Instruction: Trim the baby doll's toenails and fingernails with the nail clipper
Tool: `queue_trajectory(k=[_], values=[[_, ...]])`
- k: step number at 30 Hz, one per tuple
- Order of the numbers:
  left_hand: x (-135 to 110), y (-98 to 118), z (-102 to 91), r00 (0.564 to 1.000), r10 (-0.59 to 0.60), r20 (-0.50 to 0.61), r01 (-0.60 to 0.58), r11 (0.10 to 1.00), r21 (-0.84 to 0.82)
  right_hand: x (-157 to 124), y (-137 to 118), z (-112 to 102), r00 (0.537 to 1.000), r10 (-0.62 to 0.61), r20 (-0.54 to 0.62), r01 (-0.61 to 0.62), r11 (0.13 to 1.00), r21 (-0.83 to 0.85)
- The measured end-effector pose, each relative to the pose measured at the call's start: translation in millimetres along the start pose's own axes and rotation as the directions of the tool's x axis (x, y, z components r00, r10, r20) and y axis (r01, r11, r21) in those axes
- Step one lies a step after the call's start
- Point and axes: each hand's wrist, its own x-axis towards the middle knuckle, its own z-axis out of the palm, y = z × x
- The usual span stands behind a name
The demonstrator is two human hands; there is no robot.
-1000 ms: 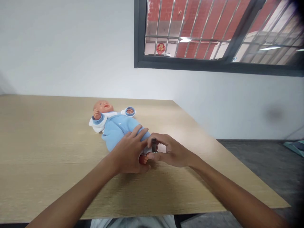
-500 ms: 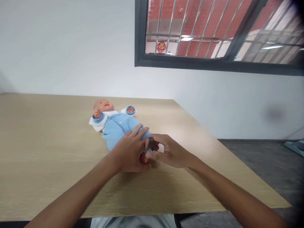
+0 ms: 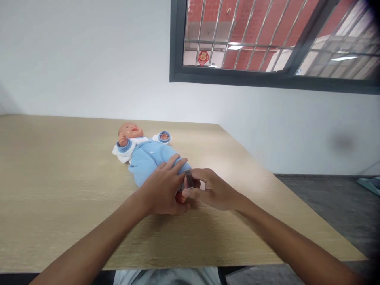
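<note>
Doll (image 3: 147, 160) on wooden table (image 3: 59, 178), left grip (image 3: 162, 190) closed on its legs (image 3: 178, 161), right grip (image 3: 212, 189) pinching metal tool (image 3: 189, 179).

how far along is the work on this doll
Done: the doll lies on its back in a blue suit, with sleeves on both arms. In hand: the left hand steadies the doll's legs while the right hand pinches a small dark metal object by a bare foot. Left: hard to tell, since the hands hide the other foot.
</note>
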Motion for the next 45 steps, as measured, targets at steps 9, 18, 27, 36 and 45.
queue_trajectory(k=[9, 18, 27, 36, 45], values=[[1.4, 2.3, -3.7, 1.0, -0.008, 0.017, 0.008, 1.0, 0.019, -4.1, 15.3, -8.0, 0.993, 0.115, 0.038, -0.121, 0.927, 0.356], [1.0, 2.2, -3.8, 1.0, -0.013, 0.009, 0.013, 1.0, 0.011, -15.4, 24.8, 5.3, 0.984, -0.023, -0.179, 0.068, 0.967, 0.247], [2.3, 1.4, -1.9, 1.0, -0.008, 0.012, 0.008, 1.0, 0.005, -18.0, 31.0, 9.9, 0.948, -0.154, -0.278, 0.21, 0.96, 0.187], [1.3, 1.0, -2.9, 1.0, -0.002, 0.008, 0.002, 1.0, 0.008, -19.0, 29.8, 6.0, 0.942, -0.252, -0.223, 0.274, 0.959, 0.072], [2.0, 1.7, -3.1, 1.0, -0.007, 0.005, 0.007, 1.0, 0.015, -14.7, 22.8, 3.4, 0.966, -0.209, -0.155, 0.219, 0.974, 0.05]])
